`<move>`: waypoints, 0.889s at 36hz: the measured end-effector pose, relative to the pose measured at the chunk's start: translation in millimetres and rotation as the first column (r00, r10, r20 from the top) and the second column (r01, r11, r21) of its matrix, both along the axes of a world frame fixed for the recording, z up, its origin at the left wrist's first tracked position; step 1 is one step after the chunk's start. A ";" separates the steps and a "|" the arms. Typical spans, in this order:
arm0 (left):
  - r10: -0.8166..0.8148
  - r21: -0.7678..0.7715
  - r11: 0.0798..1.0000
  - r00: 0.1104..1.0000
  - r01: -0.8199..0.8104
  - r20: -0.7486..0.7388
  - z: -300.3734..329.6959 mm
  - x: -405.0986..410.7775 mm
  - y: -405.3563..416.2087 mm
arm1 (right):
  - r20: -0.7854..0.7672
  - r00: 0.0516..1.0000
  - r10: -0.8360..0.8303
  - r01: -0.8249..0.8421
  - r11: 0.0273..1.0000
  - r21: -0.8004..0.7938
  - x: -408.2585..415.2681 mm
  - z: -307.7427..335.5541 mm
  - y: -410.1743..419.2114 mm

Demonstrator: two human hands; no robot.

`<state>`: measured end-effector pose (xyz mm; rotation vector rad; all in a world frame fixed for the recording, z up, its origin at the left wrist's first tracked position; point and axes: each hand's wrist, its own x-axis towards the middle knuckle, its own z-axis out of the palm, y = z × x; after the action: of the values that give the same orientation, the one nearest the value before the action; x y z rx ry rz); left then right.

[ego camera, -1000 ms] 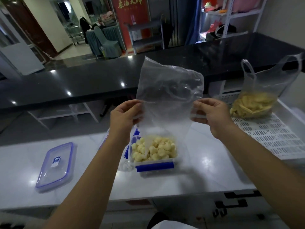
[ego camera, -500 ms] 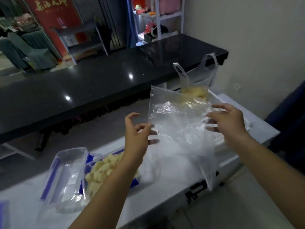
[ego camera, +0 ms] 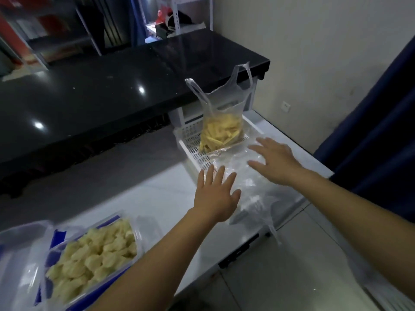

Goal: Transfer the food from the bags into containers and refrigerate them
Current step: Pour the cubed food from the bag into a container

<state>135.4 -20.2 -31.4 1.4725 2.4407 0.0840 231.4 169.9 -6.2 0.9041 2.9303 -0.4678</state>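
Food container [ego camera: 89, 261] sits at the near left of the white counter [ego camera: 161, 194], uncovered and heaped with pale, lumpy chunks [ego camera: 96, 252]; it is clear plastic, rectangular, with blue clip edges. A loose fold of clear film [ego camera: 24, 261] lies against its left side; whether that is a bag or a lid cannot be told.

Change noted: a second ago both hands held the emptied clear bag upright over this container. That bag [ego camera: 253, 189] now lies flat on the counter to the right, its far end overlapping the basket and one corner drooping over the counter's front edge. The left hand [ego camera: 216, 196] hovers at or on the bag's near-left edge with fingers straight and spread, gripping nothing. The right hand [ego camera: 272, 160] is likewise released, fingers splayed over the bag's far side; actual contact cannot be confirmed for either.

Assessment: the first transfer appears complete and the spent bag has been discarded. The container has yet to be lidded and refrigerated.

Further right, a thin translucent handle bag [ego camera: 221, 122] stands in a white perforated plastic basket [ego camera: 190, 140], its loops upright, holding yellow strip-cut pieces. It is untouched and, in my judgement, next for emptying.

Surfaces: the bag film is limp, crinkled and glossy; the counter smooth and reflective; a polished black counter [ego camera: 112, 86] behind.
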 end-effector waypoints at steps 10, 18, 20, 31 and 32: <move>0.000 -0.162 0.987 1.000 0.001 0.006 -26.1 -1.9 1.8 | 0.378 0.918 0.123 -0.119 0.992 -0.034 1.5 -59.1 -7.9; 0.030 -0.138 0.990 0.998 -0.022 0.051 -28.5 -1.9 0.8 | 0.276 0.958 0.083 -0.088 0.996 0.004 2.7 -62.3 -11.5; 0.034 -0.116 0.993 0.997 -0.026 0.063 -30.7 -1.5 0.0 | 0.263 0.962 0.074 -0.078 0.997 0.005 2.8 -62.8 -11.6; 0.010 0.056 0.998 0.983 -0.021 0.185 -16.6 -12.0 -22.0 | 0.156 0.986 0.051 -0.033 0.993 -0.115 2.7 -45.8 -12.5; 0.016 0.084 0.996 0.981 -0.033 0.195 -11.4 -14.4 -29.7 | 0.125 0.991 0.042 -0.025 0.991 -0.130 1.5 -38.9 -14.4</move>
<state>121.0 -50.0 -42.8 1.3982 2.3234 0.3281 232.9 155.5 -45.1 0.8346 2.7599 -0.5664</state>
